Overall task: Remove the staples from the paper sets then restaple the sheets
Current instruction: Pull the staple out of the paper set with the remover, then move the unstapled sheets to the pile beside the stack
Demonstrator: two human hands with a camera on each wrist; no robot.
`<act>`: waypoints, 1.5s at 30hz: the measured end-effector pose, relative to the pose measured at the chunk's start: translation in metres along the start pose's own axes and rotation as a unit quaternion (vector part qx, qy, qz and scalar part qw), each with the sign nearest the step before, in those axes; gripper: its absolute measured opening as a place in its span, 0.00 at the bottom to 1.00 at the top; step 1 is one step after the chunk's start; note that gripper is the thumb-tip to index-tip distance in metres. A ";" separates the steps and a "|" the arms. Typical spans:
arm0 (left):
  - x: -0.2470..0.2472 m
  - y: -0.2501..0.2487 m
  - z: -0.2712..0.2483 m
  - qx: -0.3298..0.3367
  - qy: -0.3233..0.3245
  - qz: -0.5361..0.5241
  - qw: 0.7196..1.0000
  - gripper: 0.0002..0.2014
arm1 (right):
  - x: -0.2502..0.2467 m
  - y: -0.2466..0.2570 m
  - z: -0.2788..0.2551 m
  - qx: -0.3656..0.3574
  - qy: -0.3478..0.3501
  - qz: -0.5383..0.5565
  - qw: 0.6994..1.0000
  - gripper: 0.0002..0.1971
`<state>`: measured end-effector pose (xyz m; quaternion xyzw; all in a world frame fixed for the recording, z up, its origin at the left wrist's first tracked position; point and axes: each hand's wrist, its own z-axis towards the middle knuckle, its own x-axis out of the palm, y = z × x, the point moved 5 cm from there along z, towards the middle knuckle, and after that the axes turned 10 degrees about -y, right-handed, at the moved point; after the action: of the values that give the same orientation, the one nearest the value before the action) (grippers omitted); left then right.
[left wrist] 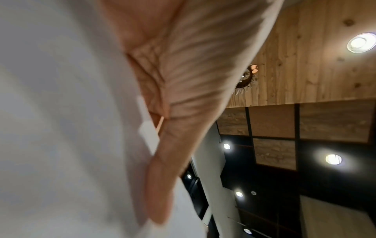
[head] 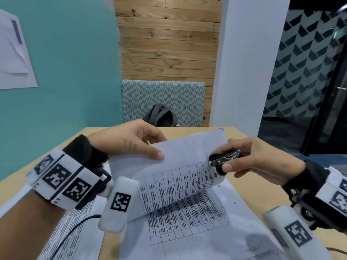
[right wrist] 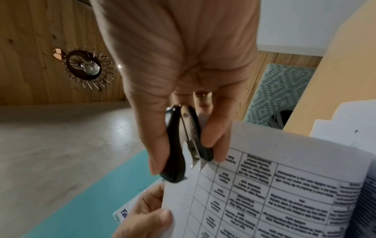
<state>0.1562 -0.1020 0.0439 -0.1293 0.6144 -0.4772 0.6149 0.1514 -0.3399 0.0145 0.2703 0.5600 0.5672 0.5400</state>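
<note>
A stapled paper set [head: 180, 166] printed with a table is held up above the wooden table [head: 242, 186], its lower part curling down. My left hand [head: 135, 145] pinches its left edge, thumb on top. My right hand [head: 249, 164] squeezes a black staple remover [head: 223, 161] between thumb and fingers. Its metal claws sit at the set's right edge [right wrist: 195, 164]. In the right wrist view the staple remover [right wrist: 183, 145] touches the corner of the paper set [right wrist: 264, 193]. No staple is discernible. The left wrist view shows only the blurred left hand [left wrist: 183, 80] against white paper [left wrist: 61, 128].
More printed sheets [head: 187, 228] lie flat on the table under the lifted set, another sheet [head: 75, 231] at the left with a black cable [head: 75, 228] across it. A patterned chair [head: 163, 100] with a dark bag [head: 161, 116] stands behind the table.
</note>
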 end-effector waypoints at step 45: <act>-0.143 0.234 -0.130 -0.483 -0.150 0.318 0.802 0.31 | 0.043 -0.071 0.010 0.102 0.180 -0.303 0.930 0.03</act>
<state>0.1722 0.1804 -0.0677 -0.2771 0.6723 0.1291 0.6742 0.1710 -0.3115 -0.0620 0.0348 0.7578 0.3561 0.5456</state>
